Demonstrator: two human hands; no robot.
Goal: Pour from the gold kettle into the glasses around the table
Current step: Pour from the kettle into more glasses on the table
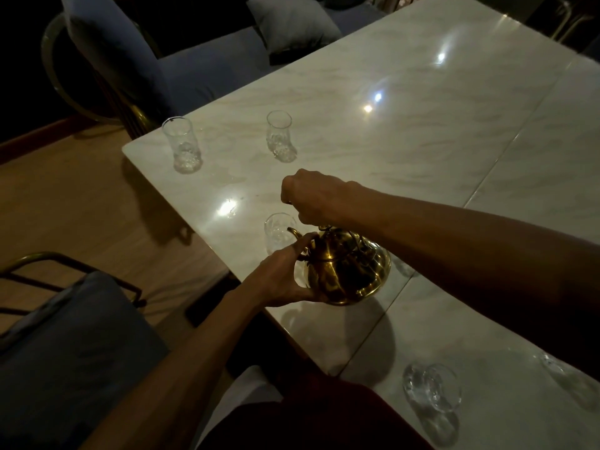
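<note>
The gold kettle (pixel 347 271) hangs just above the marble table (pixel 422 125), tilted with its spout toward a clear glass (pixel 277 230) close in front of it. My right hand (pixel 315 198) is closed around the kettle's top handle. My left hand (pixel 285 277) cups the kettle's left side near the spout base. Two more glasses stand farther off: one at the table's left corner (pixel 182 145), one to its right (pixel 281 137). Another glass (pixel 433 386) stands near me at the lower right. Whether liquid is flowing is too dim to tell.
A blue cushioned chair (pixel 65 345) with a brass frame sits at the lower left. A blue sofa with a grey pillow (pixel 292 24) lies beyond the table's far edge. Wooden floor shows to the left. A faint glass shape (pixel 565 375) stands at the far lower right.
</note>
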